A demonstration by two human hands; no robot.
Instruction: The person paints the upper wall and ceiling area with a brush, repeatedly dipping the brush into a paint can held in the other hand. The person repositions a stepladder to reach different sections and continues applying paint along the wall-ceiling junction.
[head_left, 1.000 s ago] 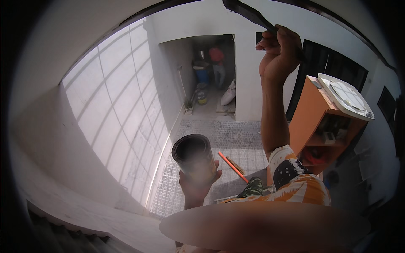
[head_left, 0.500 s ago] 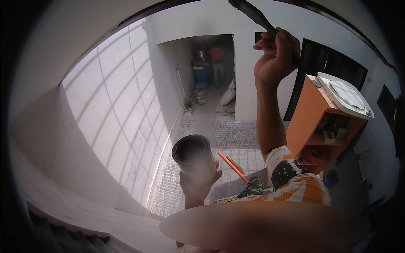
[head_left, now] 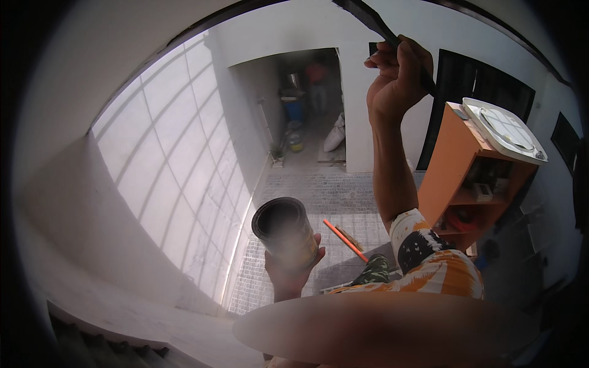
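Observation:
A dark-rimmed paint can sits upright with a slight tilt in my left hand, whose fingers wrap round its lower part. Dark walls show inside the can; a blur over its front hides the rest. Raised high at the upper right, my right hand is closed round the dark handle of a paintbrush. The brush head points up and left, by the dark beam at the top edge of the view. Whether its bristles touch the beam, I cannot tell.
An orange cabinet with a white lid-like panel on top stands at the right. Far below, an orange pole lies on the tiled floor. Another person stands in the doorway beyond. Steps appear lower left.
The view has shifted slightly. My right hand with the paintbrush sits a little further left, and the can in my left hand a little further right. Both grips are unchanged.

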